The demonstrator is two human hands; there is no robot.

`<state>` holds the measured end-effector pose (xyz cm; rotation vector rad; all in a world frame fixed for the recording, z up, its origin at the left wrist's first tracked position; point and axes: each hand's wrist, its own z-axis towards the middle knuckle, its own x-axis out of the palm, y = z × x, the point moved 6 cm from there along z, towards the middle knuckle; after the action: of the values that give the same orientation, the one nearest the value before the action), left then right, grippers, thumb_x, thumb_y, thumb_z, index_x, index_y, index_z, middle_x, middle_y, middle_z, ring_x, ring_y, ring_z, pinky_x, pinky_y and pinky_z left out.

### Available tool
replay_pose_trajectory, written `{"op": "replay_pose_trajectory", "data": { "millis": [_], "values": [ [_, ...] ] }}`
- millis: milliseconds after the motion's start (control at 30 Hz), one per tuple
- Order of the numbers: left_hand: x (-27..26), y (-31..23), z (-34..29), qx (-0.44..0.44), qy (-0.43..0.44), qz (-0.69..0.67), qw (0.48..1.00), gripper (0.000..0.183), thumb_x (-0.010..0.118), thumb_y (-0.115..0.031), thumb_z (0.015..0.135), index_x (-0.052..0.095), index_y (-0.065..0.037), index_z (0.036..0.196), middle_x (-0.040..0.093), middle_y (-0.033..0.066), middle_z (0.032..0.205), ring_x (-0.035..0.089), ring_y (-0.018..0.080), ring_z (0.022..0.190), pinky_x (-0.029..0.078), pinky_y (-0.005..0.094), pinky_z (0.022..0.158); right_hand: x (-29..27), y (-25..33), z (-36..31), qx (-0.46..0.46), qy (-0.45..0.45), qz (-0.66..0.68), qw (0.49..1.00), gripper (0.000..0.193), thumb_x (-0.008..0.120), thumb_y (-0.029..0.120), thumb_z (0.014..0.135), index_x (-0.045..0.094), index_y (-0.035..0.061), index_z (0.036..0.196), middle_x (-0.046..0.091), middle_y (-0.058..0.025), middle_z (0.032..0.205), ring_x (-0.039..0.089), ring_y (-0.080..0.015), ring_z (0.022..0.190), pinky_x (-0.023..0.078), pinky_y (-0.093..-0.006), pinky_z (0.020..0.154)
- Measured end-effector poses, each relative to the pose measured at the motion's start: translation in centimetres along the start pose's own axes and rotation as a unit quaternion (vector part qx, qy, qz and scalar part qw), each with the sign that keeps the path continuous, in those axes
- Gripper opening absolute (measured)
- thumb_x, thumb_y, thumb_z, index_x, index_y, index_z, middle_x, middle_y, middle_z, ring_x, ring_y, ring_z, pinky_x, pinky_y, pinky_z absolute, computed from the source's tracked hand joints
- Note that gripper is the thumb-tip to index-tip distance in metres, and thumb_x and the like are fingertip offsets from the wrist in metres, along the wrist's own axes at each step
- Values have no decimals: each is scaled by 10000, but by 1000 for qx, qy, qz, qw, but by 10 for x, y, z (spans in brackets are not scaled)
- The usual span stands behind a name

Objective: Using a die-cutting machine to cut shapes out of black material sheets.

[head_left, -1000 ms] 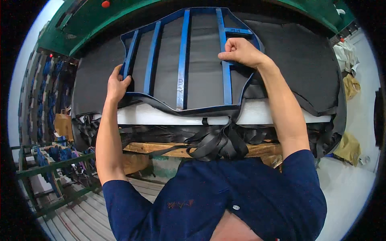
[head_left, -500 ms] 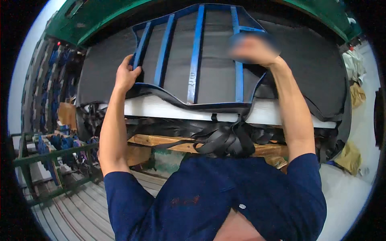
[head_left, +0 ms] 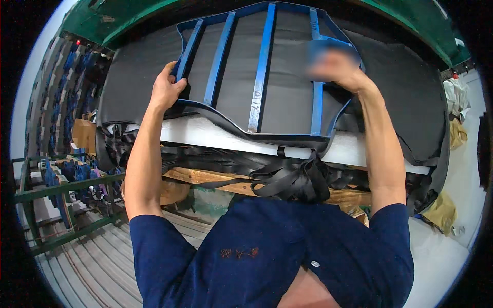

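A blue metal cutting die (head_left: 262, 72), a curved outline strip with several crossbars, lies on black sheet material (head_left: 398, 87). My left hand (head_left: 168, 87) grips its left edge, with thumb and fingers on either side of the strip. At the right end my right hand (head_left: 339, 71) is closed at the die's short crosspiece; blur hides its fingertips. Beneath the black material, a white slab (head_left: 205, 131) shows along the near edge.
Black strips (head_left: 300, 179) hang bunched below the near edge, over a wooden beam (head_left: 200, 177). A green machine beam (head_left: 138, 23) arches across the back. At left stand a green rail (head_left: 77, 187) and racks of dies (head_left: 64, 87). Yellowish bags (head_left: 441, 213) lie at right.
The cutting die has shifted a little to the right over the black material. Both my hands have moved right along with it, keeping their places on it.
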<state>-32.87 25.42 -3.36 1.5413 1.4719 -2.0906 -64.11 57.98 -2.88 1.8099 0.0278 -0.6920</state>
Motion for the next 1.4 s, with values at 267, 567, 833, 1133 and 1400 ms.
{"op": "replay_pose_trajectory", "data": {
  "millis": [267, 567, 833, 1133, 1400],
  "values": [
    [0, -1, -1, 4, 5, -10, 1000, 656, 686, -155, 810, 482, -41, 1423, 582, 46, 712, 548, 141, 643, 466, 299, 634, -1, 2, -3, 12, -4, 19, 1000, 284, 788, 247, 842, 569, 92, 748, 512, 63, 677, 432, -38, 610, 340, -211, 529],
    [-2, -10, -4, -15, 24, -9, 1000, 625, 679, -157, 823, 482, -27, 1402, 598, 59, 755, 565, 148, 678, 482, 311, 665, 2, 6, -4, 11, 1, 11, 1000, 295, 776, 225, 860, 515, 112, 782, 475, 89, 685, 397, -7, 616, 321, -187, 543],
    [3, -3, 1, -5, 4, -1, 1000, 615, 680, -192, 806, 502, -82, 1385, 644, 87, 792, 629, 215, 727, 510, 345, 742, 1, 4, -1, -9, -17, 27, 999, 263, 776, 198, 849, 552, 89, 762, 498, 79, 690, 418, -15, 624, 337, -199, 539],
    [-5, -8, -5, -21, -28, 67, 997, 657, 707, -250, 779, 518, -109, 1392, 663, 116, 888, 663, 261, 833, 522, 379, 792, 3, 1, 2, -26, -48, 11, 998, 265, 777, 182, 831, 540, 99, 746, 503, 73, 685, 421, -23, 619, 337, -204, 538],
    [-15, -31, -30, -8, -108, 117, 987, 637, 725, -353, 818, 536, -79, 1361, 705, 141, 956, 670, 321, 956, 515, 429, 859, -19, 36, -66, -138, -327, -133, 926, 248, 746, 206, 860, 590, 13, 871, 626, -59, 763, 580, -148, 716, 494, -303, 690]
  ]
}}
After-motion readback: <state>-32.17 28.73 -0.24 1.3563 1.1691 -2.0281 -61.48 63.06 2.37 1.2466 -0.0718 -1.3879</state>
